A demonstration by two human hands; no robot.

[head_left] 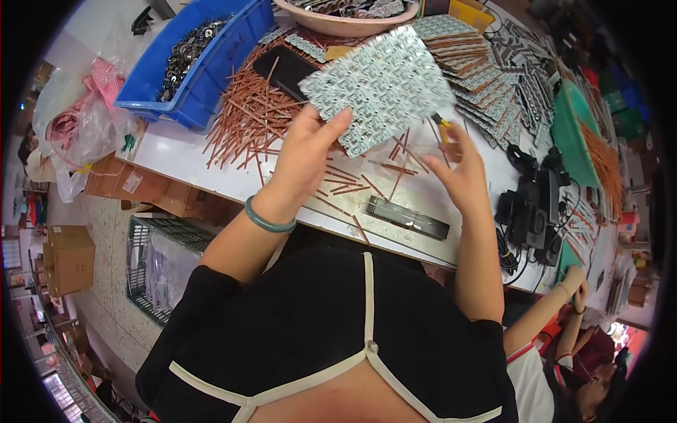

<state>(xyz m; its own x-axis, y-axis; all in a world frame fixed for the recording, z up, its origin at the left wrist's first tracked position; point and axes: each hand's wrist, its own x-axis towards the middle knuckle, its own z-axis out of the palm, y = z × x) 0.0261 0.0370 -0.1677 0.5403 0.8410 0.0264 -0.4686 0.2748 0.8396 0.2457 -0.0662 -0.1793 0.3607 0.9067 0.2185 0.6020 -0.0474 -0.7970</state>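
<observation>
My left hand is closed on the lower left corner of a silvery sheet patterned with rows of small square parts, thumb on top. The sheet is held tilted above the table. To its right, my right hand has its thumb apart and curled fingers around a small yellow-and-black tool, whose kind I cannot make out. Below the hands, a dark metal bar-shaped fixture lies near the table's front edge. Thin reddish-brown strips are heaped at the left and scattered under the sheet.
A blue bin of small metal parts stands at the back left, beside a black phone-like slab. A pink basin is behind. Stacked sheets, black power adapters and a green basin line the right. Another person's arm reaches in there.
</observation>
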